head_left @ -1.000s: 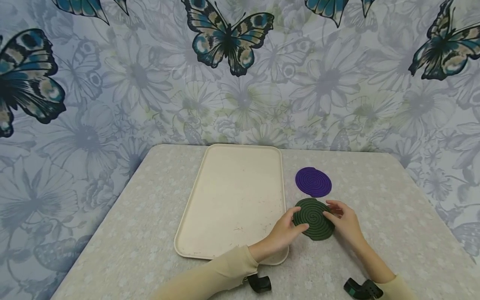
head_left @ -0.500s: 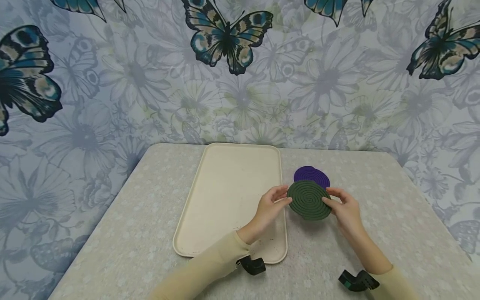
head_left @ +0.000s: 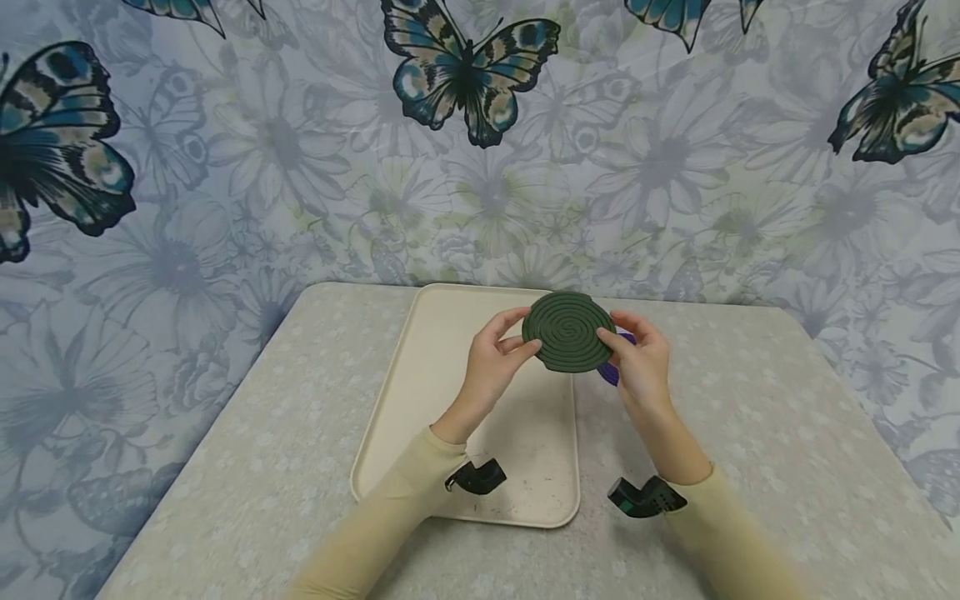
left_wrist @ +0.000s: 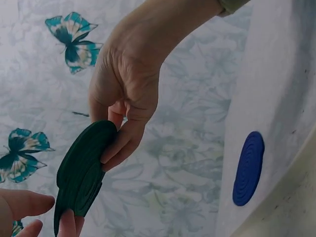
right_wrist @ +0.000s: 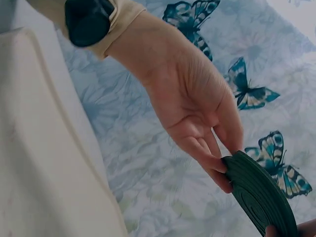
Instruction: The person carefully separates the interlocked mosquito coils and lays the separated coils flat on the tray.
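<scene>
A round green spiral coaster [head_left: 569,332], coiled in ridges, is held up above the tan tray's far right part. My left hand [head_left: 486,367] pinches its left edge between thumb and fingers. On the opposite edge, my right hand [head_left: 643,360] grips it the same way. The left wrist view shows the coaster steeply tilted, with the right hand's fingertips [left_wrist: 118,152] on its rim. A purple spiral coaster [left_wrist: 248,168] lies on the table; in the head view my right hand and the green coaster hide most of it.
The rectangular tray [head_left: 442,400] with a low raised rim lies on the pale patterned table [head_left: 765,417]. Dark specks dot its near right part. A fabric wall [head_left: 315,183] with butterflies and flowers rises behind the table. Both wrists carry black cameras [head_left: 647,497].
Both hands have lifted the green coaster off the table and carried it away from me and leftward, above the tray. The purple coaster has become mostly covered from view.
</scene>
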### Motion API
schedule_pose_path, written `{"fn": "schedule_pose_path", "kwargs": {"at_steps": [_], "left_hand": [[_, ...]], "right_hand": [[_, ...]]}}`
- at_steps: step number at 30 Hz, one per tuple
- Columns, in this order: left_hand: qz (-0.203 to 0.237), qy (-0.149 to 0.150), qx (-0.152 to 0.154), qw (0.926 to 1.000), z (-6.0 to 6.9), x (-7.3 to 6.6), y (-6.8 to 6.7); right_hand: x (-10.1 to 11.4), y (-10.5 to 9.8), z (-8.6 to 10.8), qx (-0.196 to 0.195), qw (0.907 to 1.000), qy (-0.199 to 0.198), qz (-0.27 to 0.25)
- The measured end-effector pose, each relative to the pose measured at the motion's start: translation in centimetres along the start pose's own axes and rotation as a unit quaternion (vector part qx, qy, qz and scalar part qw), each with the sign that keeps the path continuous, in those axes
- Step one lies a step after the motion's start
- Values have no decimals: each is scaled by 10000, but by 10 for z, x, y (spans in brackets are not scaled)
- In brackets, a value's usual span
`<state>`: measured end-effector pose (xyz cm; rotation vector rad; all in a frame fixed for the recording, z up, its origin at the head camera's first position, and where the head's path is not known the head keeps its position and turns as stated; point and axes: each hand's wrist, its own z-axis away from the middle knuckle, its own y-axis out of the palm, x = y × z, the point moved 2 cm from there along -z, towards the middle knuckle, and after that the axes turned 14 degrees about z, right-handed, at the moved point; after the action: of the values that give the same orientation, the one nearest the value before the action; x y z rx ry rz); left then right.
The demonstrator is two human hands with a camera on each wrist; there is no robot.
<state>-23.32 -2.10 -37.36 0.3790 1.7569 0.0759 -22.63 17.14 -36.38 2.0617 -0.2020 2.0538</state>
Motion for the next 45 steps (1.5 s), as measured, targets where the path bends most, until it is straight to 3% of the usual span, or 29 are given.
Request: {"fn": "schedule_pose_path", "kwargs": {"at_steps": [5,9,14,20,26,30,35,41,45], "left_hand": [[-109,401,-363,9985,-4,-14,-10],[-282,495,-661,9962,-6,-20,-18],[-623,561,-667,9942,-7,-23,-23],[-1159,511,-269,9916,-6,-21,-24],[-1910,271,724,9786,-3,-19,-18],[-1942,86,1125,9744,-3,-17,-12],[-1714,-84,1279,9768,-3,-15,-10],[-1593,-32,1186,9801,-3,-15,-10],[-1588,119,1054,9816,-3,-17,-10]], "right_hand": [[10,15,5,175,9993,-1,-322],[15,20,10,620,9963,207,-563],[17,23,13,1262,9863,433,-967],[18,26,14,1544,9845,412,-722],[18,25,16,1651,9854,153,-383],[20,24,18,1751,9841,-126,-271],[22,25,21,2159,9749,-530,124],[16,28,19,2973,9452,-1168,679],[14,28,17,2983,9368,-1560,954]]}}
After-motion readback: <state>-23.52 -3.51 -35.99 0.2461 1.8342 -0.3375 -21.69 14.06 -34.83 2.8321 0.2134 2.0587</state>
